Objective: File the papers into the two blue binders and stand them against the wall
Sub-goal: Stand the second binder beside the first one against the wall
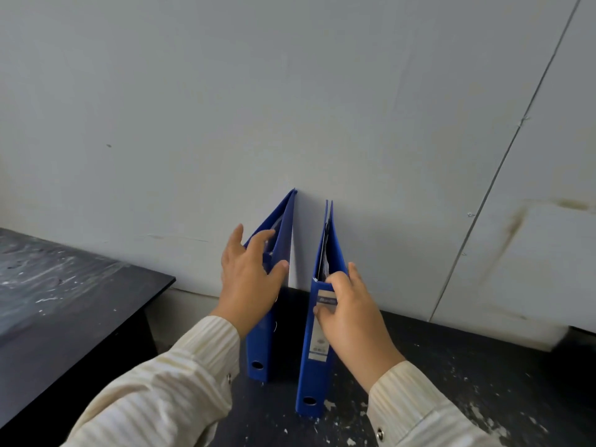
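Two blue binders stand upright on a dark speckled table [451, 366], spines toward me, their far edges touching the pale wall [290, 91]. The left binder [258, 353] has a round finger hole low on its spine. My left hand [248, 282] rests over its upper spine with fingers spread, only lightly touching. The right binder [317, 366] carries a white label, and papers [324, 256] show between its covers at the top. My right hand [350, 317] grips the top of its spine, thumb on the label.
A second dark tabletop [64, 301] lies to the left, separated by a gap. A thin seam [503, 162] runs diagonally up the wall at right. White paint flecks dot the table near the front.
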Demonstrator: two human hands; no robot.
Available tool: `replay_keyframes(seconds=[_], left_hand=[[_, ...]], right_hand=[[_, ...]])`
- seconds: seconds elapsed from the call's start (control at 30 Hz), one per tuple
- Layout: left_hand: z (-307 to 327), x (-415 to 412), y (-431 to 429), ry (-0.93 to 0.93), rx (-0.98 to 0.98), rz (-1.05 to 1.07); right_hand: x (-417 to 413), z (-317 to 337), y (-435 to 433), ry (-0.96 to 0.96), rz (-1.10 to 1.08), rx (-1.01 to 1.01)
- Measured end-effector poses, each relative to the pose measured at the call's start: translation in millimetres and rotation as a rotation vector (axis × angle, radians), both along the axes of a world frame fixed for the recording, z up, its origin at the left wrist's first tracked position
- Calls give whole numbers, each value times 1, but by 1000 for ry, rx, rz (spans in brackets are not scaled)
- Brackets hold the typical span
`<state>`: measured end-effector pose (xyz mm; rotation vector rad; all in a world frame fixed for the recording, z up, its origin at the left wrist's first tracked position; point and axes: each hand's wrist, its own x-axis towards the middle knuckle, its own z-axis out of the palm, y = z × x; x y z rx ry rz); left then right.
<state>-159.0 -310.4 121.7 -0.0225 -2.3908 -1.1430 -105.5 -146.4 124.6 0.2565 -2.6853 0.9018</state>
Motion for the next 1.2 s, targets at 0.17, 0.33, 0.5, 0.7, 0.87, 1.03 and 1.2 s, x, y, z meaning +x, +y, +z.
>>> replay_keyframes(seconds=[0.17, 0.33, 0.5, 0.7, 0.87, 1.03, 1.2], left_hand=[[-10, -9, -8, -90, 97, -101], [-11, -13, -11, -48, 40, -82], [-11, -14, -12, -45, 9, -76], [-12, -14, -11, -27, 7, -76], [-12, -14, -11, -34, 6, -70], [-12, -15, -10, -29, 10, -80], [-12, -16, -11, -47, 8, -75]], right_hand=[[-5, 1, 4, 8, 10, -72], [-13, 0, -1, 12, 33, -98], [-30, -1, -8, 9, 57, -106], [-49, -3, -17, 19, 74, -92], [-59, -5, -23, 15, 81, -105], [-67, -7, -26, 22, 89, -108], [-71, -7, -29, 31, 99, -101]])
